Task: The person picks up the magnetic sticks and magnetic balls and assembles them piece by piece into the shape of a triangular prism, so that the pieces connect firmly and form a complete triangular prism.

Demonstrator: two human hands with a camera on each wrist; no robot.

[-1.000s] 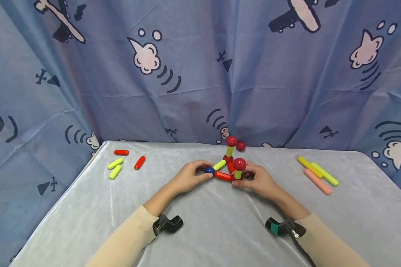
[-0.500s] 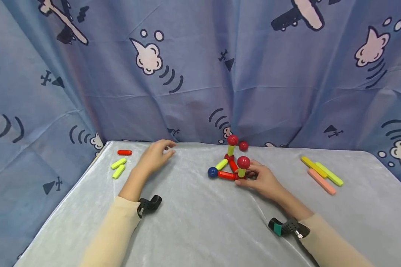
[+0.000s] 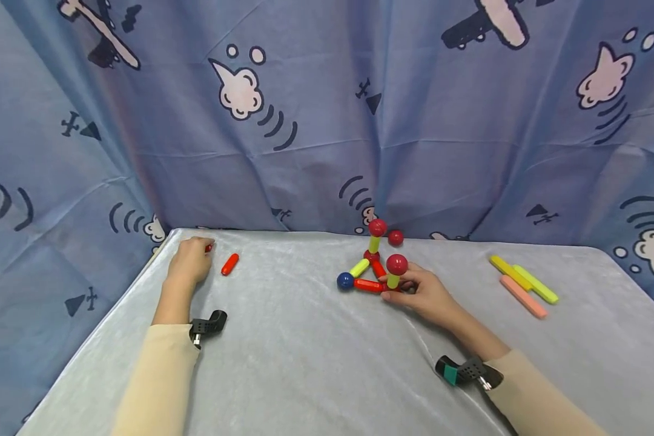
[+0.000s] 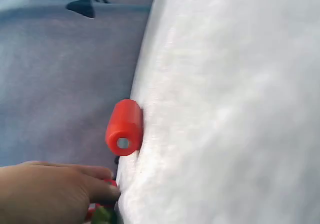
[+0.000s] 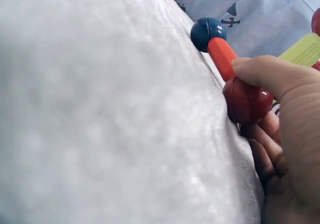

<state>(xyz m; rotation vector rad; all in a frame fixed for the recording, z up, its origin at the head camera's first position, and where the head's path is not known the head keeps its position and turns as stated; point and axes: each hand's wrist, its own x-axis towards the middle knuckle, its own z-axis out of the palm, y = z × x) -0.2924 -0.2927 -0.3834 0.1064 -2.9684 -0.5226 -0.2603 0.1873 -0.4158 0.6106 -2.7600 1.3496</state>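
Note:
At the far left of the table, my left hand [image 3: 189, 261] has thumb and fingertips round a short red magnetic rod [image 3: 209, 247]. In the left wrist view the fingers cover most of that rod, with something green just below. My right hand [image 3: 426, 297] grips the lower red ball [image 5: 246, 101] at the near right corner of a flat triangle of rods. A blue ball [image 3: 345, 281] forms the triangle's left corner, joined by a red rod [image 3: 368, 285] and a yellow-green rod [image 3: 360, 267]. Two short uprights carry red balls, one near [image 3: 397, 264], one far [image 3: 378, 227].
Another red rod [image 3: 230, 264], its metal end showing in the left wrist view, lies right of my left hand. A loose red ball [image 3: 395, 237] sits behind the structure. Longer yellow, green and salmon bars [image 3: 523, 297] lie at the right. A patterned curtain [image 3: 305, 121] hangs behind the table.
My left hand has let go of the blue ball and moved left to the loose rods, where it covers the yellow-green ones. My right hand keeps its grip on the structure.

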